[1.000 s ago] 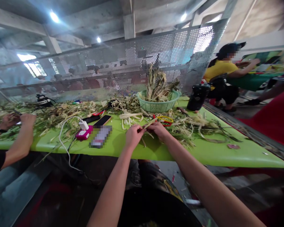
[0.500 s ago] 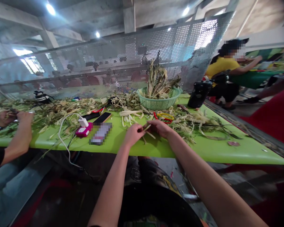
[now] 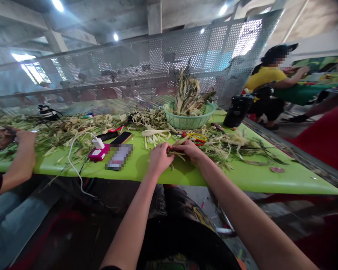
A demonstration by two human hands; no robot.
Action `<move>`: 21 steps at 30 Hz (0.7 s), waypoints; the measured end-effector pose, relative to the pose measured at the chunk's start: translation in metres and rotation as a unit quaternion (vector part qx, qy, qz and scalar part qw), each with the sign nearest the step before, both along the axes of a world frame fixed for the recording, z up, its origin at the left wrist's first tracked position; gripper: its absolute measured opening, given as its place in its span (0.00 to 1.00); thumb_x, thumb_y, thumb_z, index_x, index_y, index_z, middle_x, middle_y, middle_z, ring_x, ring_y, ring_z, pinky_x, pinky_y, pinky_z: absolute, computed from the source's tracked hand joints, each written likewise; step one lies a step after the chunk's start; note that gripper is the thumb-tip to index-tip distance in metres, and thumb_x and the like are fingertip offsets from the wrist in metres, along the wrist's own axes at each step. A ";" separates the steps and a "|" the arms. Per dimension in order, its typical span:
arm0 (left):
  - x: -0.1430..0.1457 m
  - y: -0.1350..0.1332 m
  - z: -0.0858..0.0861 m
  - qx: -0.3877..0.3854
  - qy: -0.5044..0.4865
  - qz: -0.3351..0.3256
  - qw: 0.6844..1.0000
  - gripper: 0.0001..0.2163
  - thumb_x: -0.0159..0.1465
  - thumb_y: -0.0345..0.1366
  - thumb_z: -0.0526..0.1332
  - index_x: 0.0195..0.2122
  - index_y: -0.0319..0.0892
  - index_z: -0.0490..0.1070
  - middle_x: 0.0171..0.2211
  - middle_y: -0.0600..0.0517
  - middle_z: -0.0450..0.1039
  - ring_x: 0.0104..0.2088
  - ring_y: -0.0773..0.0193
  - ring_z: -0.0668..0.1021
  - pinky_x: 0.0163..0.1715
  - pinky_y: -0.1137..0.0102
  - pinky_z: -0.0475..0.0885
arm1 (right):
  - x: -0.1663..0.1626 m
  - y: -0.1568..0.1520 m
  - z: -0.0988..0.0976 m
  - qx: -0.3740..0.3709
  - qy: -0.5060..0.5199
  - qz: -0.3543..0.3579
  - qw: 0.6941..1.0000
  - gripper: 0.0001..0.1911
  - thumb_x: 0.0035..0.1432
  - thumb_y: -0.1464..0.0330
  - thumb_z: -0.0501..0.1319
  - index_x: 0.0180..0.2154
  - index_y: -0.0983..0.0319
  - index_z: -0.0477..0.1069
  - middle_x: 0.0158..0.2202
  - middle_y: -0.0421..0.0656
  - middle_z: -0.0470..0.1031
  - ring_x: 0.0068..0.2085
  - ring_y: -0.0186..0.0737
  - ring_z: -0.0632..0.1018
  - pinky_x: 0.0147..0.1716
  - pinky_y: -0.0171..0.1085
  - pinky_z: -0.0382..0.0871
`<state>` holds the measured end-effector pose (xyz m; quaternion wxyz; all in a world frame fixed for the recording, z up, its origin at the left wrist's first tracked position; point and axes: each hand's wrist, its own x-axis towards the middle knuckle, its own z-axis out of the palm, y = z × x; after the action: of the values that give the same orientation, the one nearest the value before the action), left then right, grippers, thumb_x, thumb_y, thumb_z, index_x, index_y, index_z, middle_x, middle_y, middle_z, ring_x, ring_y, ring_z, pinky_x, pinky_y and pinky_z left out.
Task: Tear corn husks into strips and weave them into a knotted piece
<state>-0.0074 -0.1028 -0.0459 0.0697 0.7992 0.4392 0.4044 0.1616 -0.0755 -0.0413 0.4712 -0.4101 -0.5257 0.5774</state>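
Over the near edge of the lime-green table (image 3: 270, 180), my left hand (image 3: 159, 158) and my right hand (image 3: 189, 150) meet, both closed on a thin pale plant strip (image 3: 180, 141) that pokes up between them. A few loose strips (image 3: 177, 154) lie under my fingers. Pale peeled stalks (image 3: 154, 135) rest just beyond my hands. Further back stands a green plastic basket (image 3: 190, 120) piled with dry husks.
Red and yellow scissors (image 3: 196, 138) lie right of the stalks. Phones (image 3: 120, 157), a pink power bank (image 3: 97, 154) and a white cable sit to my left. Husk litter covers the table. A co-worker's arms (image 3: 19, 157) work at far left. A black bottle (image 3: 237, 111) stands beside the mesh screen.
My hands have drawn closer together and shifted slightly away from me on the table, and the strip now angles up to the right between them. The view has tilted a little.
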 end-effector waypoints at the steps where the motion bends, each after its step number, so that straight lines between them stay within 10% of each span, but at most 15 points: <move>1: 0.000 -0.001 0.001 0.006 0.012 -0.003 1.000 0.09 0.56 0.31 0.64 0.37 0.43 0.68 0.35 0.49 0.72 0.39 0.58 0.73 0.40 0.66 0.66 | -0.001 -0.001 0.000 -0.002 0.004 -0.005 1.000 0.12 0.37 0.66 0.73 0.26 0.66 0.79 0.23 0.42 0.79 0.24 0.36 0.76 0.26 0.33 0.68; 21: -0.007 0.005 -0.002 -0.153 -0.225 -0.161 0.949 0.12 0.61 0.35 0.62 0.45 0.41 0.76 0.41 0.47 0.78 0.40 0.61 0.78 0.44 0.67 0.73 | 0.000 0.002 0.001 -0.007 0.061 -0.083 0.995 0.10 0.35 0.67 0.73 0.24 0.64 0.78 0.21 0.44 0.79 0.22 0.39 0.77 0.26 0.37 0.72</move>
<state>-0.0146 -0.0973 -0.0481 0.3524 0.7272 0.3340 0.4852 0.1620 -0.0734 -0.0407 0.5459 -0.4198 -0.4562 0.5636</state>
